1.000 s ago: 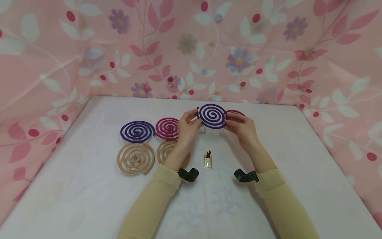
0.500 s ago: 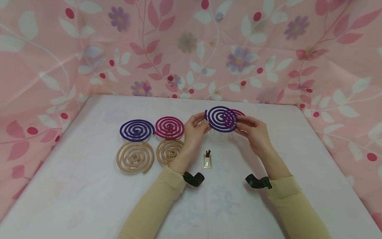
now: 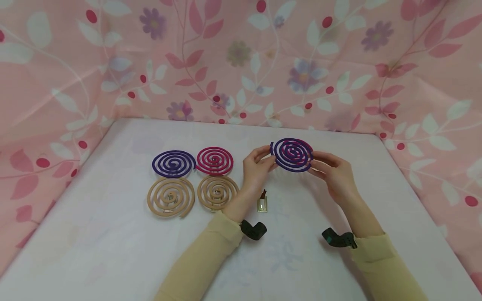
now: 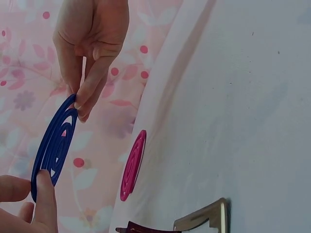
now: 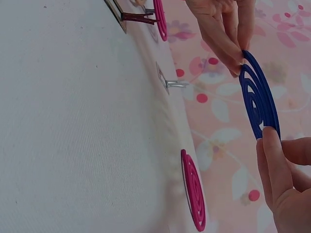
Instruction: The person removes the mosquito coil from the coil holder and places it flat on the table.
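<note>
A dark blue-purple spiral coil (image 3: 288, 166) is held up between both hands above the table. My left hand (image 3: 257, 171) pinches its left edge, and my right hand (image 3: 337, 173) pinches the right edge. In the left wrist view the coil (image 4: 48, 145) appears nearly edge-on, raised off the tabletop. Behind it, a pink spiral coil (image 5: 194, 194) is low at the table's surface, apart from the held one; in the head view the two overlap.
On the left are another purple coil (image 3: 173, 164), a pink coil (image 3: 215, 161) and two tan coils (image 3: 170, 197), (image 3: 217, 192) over small metal stands. A gold stand with a dark red clip (image 3: 262, 202) sits mid-table. A silver stand (image 5: 175, 84) is farther back. Floral cloth surrounds the table.
Both hands have moved rightward and slightly nearer with the purple coil, which now overlaps the rear pink coil in the head view. The grip looks unchanged.
</note>
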Demonstrator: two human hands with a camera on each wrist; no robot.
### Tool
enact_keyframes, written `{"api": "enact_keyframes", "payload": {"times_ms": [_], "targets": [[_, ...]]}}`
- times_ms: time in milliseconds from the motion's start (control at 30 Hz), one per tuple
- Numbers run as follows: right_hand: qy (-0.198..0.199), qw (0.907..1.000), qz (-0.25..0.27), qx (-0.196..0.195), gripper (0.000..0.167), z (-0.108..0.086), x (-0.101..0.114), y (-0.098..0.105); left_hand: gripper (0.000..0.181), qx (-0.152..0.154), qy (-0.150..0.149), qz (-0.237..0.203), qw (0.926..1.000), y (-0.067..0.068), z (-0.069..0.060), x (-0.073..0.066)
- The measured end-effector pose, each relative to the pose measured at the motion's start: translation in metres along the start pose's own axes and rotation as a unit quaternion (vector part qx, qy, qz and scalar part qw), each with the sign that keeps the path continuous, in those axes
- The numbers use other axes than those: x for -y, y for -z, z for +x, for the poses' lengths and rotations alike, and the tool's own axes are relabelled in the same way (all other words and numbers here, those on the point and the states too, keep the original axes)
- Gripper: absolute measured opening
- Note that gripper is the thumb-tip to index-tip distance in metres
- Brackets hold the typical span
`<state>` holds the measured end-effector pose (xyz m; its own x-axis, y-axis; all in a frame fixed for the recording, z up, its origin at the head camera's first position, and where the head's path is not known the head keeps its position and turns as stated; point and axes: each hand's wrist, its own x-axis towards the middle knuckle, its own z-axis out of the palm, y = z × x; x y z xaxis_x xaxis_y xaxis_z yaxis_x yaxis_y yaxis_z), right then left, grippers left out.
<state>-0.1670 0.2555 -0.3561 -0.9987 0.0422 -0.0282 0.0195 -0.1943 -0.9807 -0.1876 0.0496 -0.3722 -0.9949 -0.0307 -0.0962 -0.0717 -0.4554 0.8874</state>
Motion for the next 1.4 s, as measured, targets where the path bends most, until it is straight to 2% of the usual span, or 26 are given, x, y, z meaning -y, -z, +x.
{"api": "enact_keyframes", "payload": {"times_ms": [233,500,667,900,1100,1233,1400], "targets": [[-0.008,0.9996,0.027,0.009,0.029,-0.003,0.001,0.015,0.034,0.005,0.002,0.008,1.0000,-0.008,-0.005,0.005],[-0.017,0.9992,0.024,0.028,0.019,0.005,-0.004,0.037,0.031,0.005,0.007,0.029,0.9995,-0.016,-0.009,0.017],[-0.034,0.9988,-0.016,0.030,0.024,0.007,-0.004,0.050,0.030,-0.009,0.011,0.045,0.9989,-0.023,-0.010,0.028],[-0.085,0.9937,-0.057,0.043,0.030,0.009,-0.004,0.063,0.032,-0.043,0.000,0.081,0.9958,-0.028,-0.013,0.043],[-0.104,0.9894,-0.084,0.058,0.046,0.010,-0.004,0.069,0.032,-0.052,0.008,0.116,0.9918,-0.030,-0.019,0.045],[-0.110,0.9877,-0.092,0.062,0.049,0.010,-0.006,0.071,0.033,-0.060,0.005,0.144,0.9877,-0.032,-0.023,0.047],[-0.118,0.9863,-0.094,0.069,0.051,0.011,-0.011,0.075,0.038,-0.052,0.001,0.164,0.9851,-0.034,-0.026,0.051]]}}
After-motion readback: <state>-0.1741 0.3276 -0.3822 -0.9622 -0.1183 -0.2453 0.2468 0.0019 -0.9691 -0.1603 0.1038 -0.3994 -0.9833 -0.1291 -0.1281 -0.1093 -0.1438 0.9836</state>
